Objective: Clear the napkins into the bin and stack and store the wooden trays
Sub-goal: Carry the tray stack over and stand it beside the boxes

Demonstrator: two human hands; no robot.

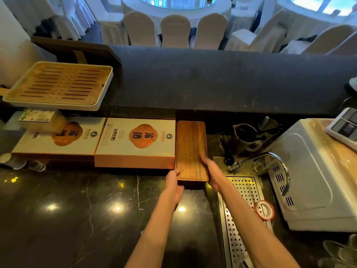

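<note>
The stacked wooden trays [191,151] sit gripped by left hand [173,182] and right hand [211,171] beside the gift box [135,142], seemingly near stored; no napkins visible.

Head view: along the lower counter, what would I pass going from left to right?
Left gift box → right gift box → wooden tray, held by both hands → faucet → white appliance.

wooden tray [190,149]: warm brown, streaked with lengthwise grain
surface [81,206]: black marble, veined in white
gift box [136,141]: white, marked with an orange medallion
slatted tray [58,84]: pale bamboo, rimmed in white
drain grille [239,219]: silver, dotted with round holes
tape roll [264,210]: red and white
</note>
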